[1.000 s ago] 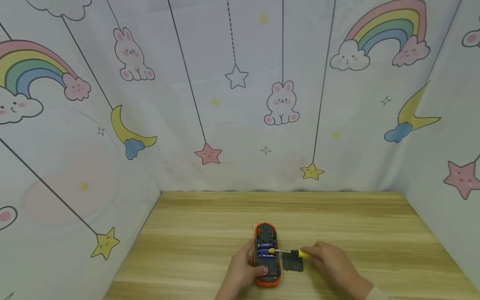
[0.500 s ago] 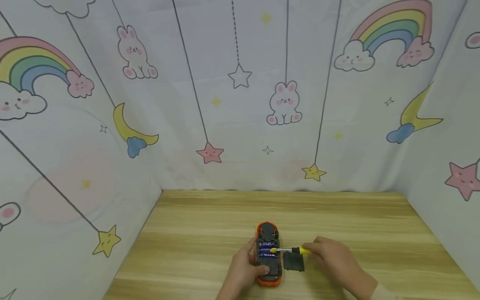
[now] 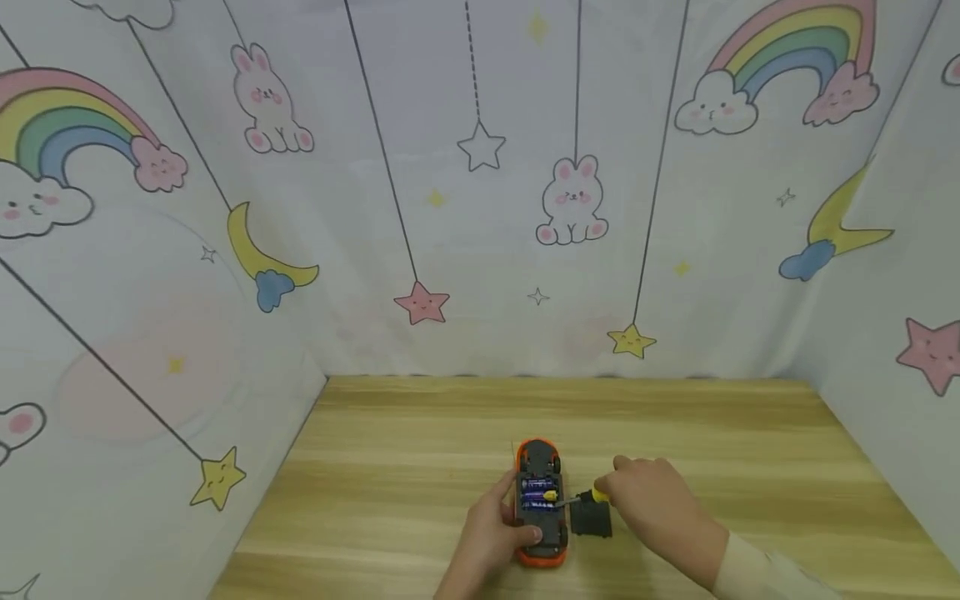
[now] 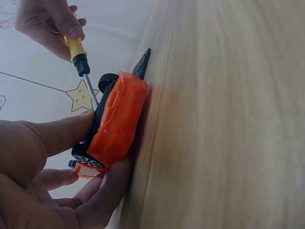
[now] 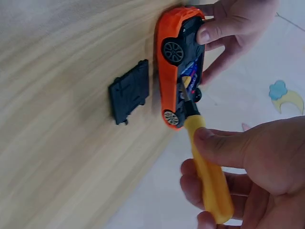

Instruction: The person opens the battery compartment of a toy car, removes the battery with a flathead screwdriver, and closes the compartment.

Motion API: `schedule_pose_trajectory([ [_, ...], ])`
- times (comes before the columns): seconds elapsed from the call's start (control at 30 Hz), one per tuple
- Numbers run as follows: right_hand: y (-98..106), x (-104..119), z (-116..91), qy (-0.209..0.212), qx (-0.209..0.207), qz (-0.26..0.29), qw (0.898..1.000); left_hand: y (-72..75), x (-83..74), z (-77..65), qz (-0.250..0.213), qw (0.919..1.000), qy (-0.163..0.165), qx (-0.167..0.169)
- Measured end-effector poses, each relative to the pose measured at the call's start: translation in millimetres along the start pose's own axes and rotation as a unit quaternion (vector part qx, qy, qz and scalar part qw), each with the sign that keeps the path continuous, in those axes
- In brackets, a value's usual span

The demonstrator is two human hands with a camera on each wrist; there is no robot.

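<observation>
An orange toy car (image 3: 542,559) lies wheels up on the table, its battery compartment uncovered. My left hand (image 3: 491,533) holds it from the left, thumb pressed on the underside. Purple-blue batteries (image 3: 536,483) sit inside, and a small yellow piece (image 3: 551,496) shows at one's right end. In my right hand (image 3: 663,508) I grip a screwdriver (image 5: 209,171) by its yellow handle. Its metal shaft (image 4: 89,90) reaches into the compartment beside the yellow piece; whether the tip touches a battery is hidden. The black battery cover (image 5: 131,90) lies just right of the car, partly under the screwdriver in the head view.
The wood-grain table (image 3: 390,467) spreads around the car. Cloth walls (image 3: 480,342) printed with rabbits, stars and rainbows enclose its back and sides. A thin wire (image 3: 513,454) stands out beside the car's far left end.
My right hand has risen and turned, so the screwdriver's handle stands steeper. The shaft has shifted slightly toward me, off the yellow piece. My left hand keeps its hold on the car.
</observation>
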State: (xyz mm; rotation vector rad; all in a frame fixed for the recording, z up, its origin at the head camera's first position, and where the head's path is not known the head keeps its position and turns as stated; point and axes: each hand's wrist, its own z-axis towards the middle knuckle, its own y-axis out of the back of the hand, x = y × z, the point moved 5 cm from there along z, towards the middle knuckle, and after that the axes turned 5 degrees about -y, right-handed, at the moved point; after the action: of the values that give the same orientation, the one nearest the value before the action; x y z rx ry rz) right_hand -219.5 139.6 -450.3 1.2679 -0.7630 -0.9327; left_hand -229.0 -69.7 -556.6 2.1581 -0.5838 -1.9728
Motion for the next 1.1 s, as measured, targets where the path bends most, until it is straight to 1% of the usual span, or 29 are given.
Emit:
schedule_pose_trajectory([
  [0.2,15,17,12,-0.007,0.031,-0.039,0.999,-0.1,-0.6,0.4,0.007,0.9999,-0.010,-0.005],
  [0.33,21,34,20,0.006,0.034,-0.089,0.995,-1.4,0.4,-0.2,0.005,0.9999,-0.014,-0.001],
  [0.43,21,48,25,0.009,0.049,-0.150,0.987,-2.5,-0.4,-0.9,0.000,0.9998,-0.021,0.002],
  [0.53,19,59,27,0.001,0.064,-0.208,0.976,-3.7,-1.1,-1.5,-0.001,0.9996,-0.029,0.004],
  [0.6,17,66,28,-0.004,0.064,-0.236,0.970,-4.3,-1.6,-1.3,-0.003,0.9995,-0.031,0.006],
  [0.67,15,70,28,-0.009,0.061,-0.251,0.966,-4.5,-2.1,-1.1,-0.003,0.9995,-0.030,0.008],
  [0.73,14,70,28,-0.015,0.065,-0.253,0.965,-3.9,-2.6,-1.3,-0.003,0.9995,-0.029,0.008],
  [0.77,13,68,28,-0.018,0.071,-0.243,0.967,-3.5,-3.0,-1.4,-0.003,0.9996,-0.027,0.008],
  [0.87,12,57,25,-0.029,0.062,-0.191,0.979,-2.5,-3.5,-1.5,0.001,0.9997,-0.022,0.007],
  [0.93,11,48,21,-0.029,0.046,-0.154,0.987,-2.1,-3.5,-1.0,0.003,0.9998,-0.018,0.006],
  [1.0,10,39,16,-0.029,0.030,-0.125,0.991,-1.7,-3.0,-0.1,0.006,0.9998,-0.016,0.005],
  [1.1,7,25,12,-0.034,0.032,-0.087,0.995,-1.1,-2.8,1.0,0.004,0.9998,-0.020,0.004],
])
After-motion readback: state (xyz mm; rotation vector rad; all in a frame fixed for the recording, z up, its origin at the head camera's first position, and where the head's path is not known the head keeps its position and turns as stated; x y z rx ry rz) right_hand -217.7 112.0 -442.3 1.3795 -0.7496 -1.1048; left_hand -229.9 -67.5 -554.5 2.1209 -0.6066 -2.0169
